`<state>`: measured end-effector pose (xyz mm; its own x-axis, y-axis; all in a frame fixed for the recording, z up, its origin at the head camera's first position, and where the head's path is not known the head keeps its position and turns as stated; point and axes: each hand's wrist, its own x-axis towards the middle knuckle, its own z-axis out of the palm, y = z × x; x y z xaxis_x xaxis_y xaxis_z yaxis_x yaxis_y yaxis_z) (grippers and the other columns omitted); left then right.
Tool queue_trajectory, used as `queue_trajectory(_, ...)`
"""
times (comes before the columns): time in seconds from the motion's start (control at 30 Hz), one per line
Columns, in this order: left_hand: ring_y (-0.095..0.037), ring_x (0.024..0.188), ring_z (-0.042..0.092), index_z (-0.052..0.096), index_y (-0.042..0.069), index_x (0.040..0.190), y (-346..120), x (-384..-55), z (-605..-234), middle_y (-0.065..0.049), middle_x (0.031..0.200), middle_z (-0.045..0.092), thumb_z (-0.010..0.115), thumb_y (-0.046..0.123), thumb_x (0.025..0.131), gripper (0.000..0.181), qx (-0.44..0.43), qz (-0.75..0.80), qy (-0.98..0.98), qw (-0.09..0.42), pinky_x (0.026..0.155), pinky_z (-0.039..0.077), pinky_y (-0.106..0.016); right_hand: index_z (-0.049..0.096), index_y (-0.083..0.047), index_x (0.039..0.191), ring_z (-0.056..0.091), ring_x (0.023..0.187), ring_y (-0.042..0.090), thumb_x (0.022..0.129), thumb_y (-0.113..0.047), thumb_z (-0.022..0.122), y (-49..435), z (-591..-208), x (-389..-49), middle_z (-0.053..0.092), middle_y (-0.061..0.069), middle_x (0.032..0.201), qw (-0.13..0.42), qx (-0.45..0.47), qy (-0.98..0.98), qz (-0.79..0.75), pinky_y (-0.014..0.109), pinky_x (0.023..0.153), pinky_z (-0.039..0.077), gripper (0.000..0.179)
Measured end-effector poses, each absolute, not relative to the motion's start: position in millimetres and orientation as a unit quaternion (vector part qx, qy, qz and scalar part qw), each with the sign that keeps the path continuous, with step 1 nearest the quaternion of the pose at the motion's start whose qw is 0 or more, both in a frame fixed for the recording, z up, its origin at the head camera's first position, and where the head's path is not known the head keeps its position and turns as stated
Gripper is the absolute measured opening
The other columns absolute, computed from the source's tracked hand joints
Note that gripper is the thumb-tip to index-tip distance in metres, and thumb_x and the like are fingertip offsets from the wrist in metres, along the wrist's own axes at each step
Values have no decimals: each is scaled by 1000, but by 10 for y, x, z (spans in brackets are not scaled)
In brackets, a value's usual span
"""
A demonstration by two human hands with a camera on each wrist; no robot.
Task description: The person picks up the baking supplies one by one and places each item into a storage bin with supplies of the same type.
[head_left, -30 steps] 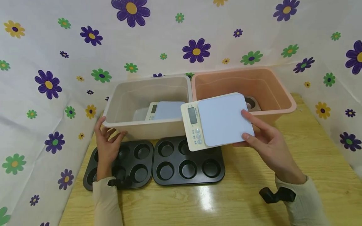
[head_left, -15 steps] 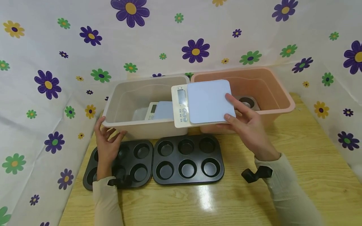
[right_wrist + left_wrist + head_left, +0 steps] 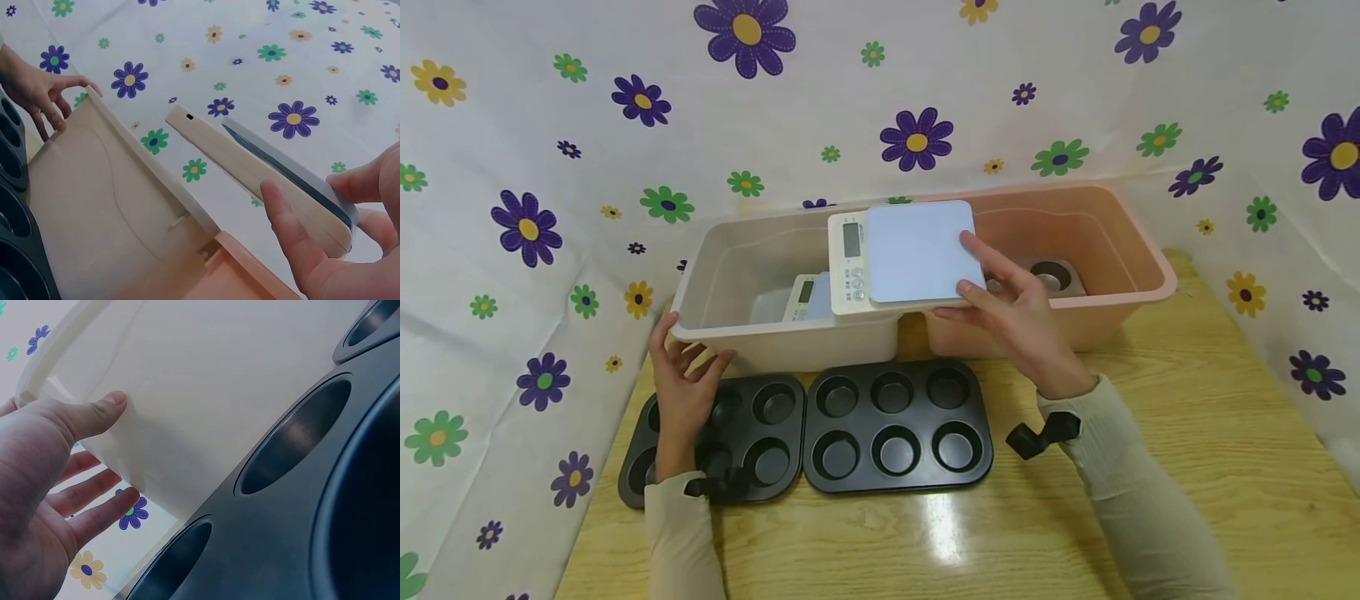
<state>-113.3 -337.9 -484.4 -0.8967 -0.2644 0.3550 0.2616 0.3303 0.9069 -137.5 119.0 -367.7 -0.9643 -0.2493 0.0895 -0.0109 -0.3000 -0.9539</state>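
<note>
A kitchen scale (image 3: 917, 254) with a pale blue platform, a small display and buttons is in my right hand (image 3: 1018, 321). Thumb and fingers pinch its right end, as the right wrist view also shows. It hangs over the right part of the beige bin (image 3: 775, 346) and the left edge of the pink bin (image 3: 1120, 242). A second, similar scale (image 3: 808, 298) lies inside the beige bin, partly hidden behind the held one. My left hand (image 3: 685, 392) grips the beige bin's front left corner, thumb on the outer wall (image 3: 206, 381), index finger at the rim.
Two dark muffin pans, a left one (image 3: 752, 437) and a right one (image 3: 895, 425), lie side by side in front of the bins on the wooden table (image 3: 865, 542). A greyish muffin pan (image 3: 1060, 275) sits in the pink bin. Flowered cloth (image 3: 820, 83) hangs behind.
My right hand has carried the scale left and away from me, from in front of the bins to above the beige bin's right part. My left hand has stayed at the corner.
</note>
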Motion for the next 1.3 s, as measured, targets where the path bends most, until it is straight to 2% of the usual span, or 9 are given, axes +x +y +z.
queue_trajectory(0.17,-7,124,67,29,26,169,-3386,-1128,-4851,-16,151,60,79,-4,96,94,6,-573,-787,229,106,57,-30,40,-17,170,62,134,30,110,5,56,1036,-3660,-1483,34,14,167,73,-115,579,-804,37,92,68,66)
queue_trajectory(0.33,-7,125,67,28,24,169,-3394,-1134,-4852,-20,153,59,79,-5,96,94,1,-572,-788,229,106,56,-34,41,-19,170,67,130,29,109,4,58,890,-3617,-1552,38,18,166,83,-104,577,-806,36,91,68,67)
queue_trajectory(0.53,-8,125,67,28,25,170,-3409,-1151,-4863,-15,153,60,79,-5,96,94,0,-568,-791,229,106,56,-39,45,-25,168,63,136,38,109,2,60,715,-3549,-1645,39,19,163,97,-79,593,-795,34,90,67,67)
queue_trajectory(0.83,-6,124,67,28,26,170,-3407,-1160,-4861,-14,151,60,79,-4,96,95,0,-569,-790,231,106,57,-34,41,-20,170,60,145,42,108,6,59,448,-3477,-1791,44,20,167,101,-77,589,-798,35,89,67,70)
queue_trajectory(1.03,-7,124,67,28,26,170,-3392,-1161,-4853,-14,150,60,79,-4,96,95,-3,-569,-789,232,106,56,-39,42,-18,170,60,146,43,108,7,59,308,-3500,-1883,43,21,170,113,-59,587,-799,32,86,68,69)
queue_trajectory(1.3,-8,125,67,28,28,170,-3394,-1149,-4867,-12,152,61,79,-3,96,95,6,-567,-791,229,108,55,-49,40,-18,170,61,143,43,106,8,60,137,-3441,-1924,30,21,174,118,-27,642,-757,29,83,67,72)
